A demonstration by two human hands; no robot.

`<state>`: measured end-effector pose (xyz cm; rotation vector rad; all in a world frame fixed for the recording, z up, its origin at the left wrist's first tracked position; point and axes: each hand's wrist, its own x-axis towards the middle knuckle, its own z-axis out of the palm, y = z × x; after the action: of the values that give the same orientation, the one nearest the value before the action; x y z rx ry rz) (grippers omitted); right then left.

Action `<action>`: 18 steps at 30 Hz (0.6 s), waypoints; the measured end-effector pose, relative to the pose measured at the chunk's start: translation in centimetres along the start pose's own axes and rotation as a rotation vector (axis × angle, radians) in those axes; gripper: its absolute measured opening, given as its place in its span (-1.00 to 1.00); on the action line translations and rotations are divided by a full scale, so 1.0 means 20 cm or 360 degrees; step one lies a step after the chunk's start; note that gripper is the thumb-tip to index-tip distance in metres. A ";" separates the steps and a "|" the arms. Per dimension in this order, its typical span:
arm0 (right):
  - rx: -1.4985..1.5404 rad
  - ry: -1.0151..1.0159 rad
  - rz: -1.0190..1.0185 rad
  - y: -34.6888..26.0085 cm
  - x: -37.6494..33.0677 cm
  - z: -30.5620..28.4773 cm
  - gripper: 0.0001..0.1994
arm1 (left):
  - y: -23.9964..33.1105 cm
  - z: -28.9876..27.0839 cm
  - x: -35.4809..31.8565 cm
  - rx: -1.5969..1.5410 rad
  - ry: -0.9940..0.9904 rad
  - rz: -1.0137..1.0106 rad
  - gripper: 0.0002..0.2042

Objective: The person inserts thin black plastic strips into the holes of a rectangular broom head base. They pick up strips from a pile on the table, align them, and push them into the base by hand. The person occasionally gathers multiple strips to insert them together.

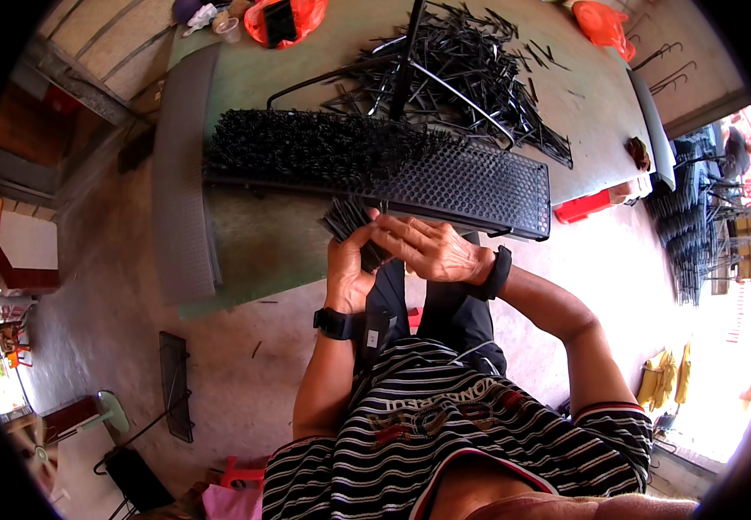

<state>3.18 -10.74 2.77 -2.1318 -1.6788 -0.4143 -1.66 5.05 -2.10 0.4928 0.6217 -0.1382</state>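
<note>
My left hand [349, 276] is wrapped round a bundle of thin black strips [346, 218], just off the near side of a long black perforated rack [488, 184]. My right hand [430, 250] comes in from the right, its fingers drawn together at the bundle; exactly what lies between its fingertips is hidden. Dense, bristly black pieces [284, 149] cover the rack's left and middle part. Toward its right end the rows of holes show bare. Behind the rack a large heap of loose black strips [471, 74] lies on the green table [263, 269].
A bent metal frame [403, 74] rises above the rack. Grey sheets [187, 173] lie along the table's left edge. Orange plastic bags [602, 28] sit at the far side. A dark mesh panel [174, 386] stands on the floor at left, and dark metal racks [683, 221] are stacked at right.
</note>
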 end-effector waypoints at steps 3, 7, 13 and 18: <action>-0.0052 0.0005 0.0030 0.07 -0.05 0.02 -0.50 | -0.03 0.07 -0.04 0.0160 0.0011 0.0131 -0.84; -0.0165 -0.0042 0.0215 0.10 -0.14 0.02 -0.38 | -0.07 0.09 -0.02 0.0212 0.0078 0.0309 -0.85; 0.0403 0.0333 0.0925 0.09 -0.10 -0.03 -0.74 | -0.02 0.06 -0.04 0.0314 0.0109 0.0318 -0.82; 0.1566 0.0384 0.1742 0.03 0.03 -0.04 -0.65 | -0.03 0.10 -0.08 0.0262 -0.0238 0.0081 -0.84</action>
<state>3.87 -10.70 3.67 -1.7289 -0.2431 0.3996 -2.05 3.47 -0.02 0.6508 0.4530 -0.1776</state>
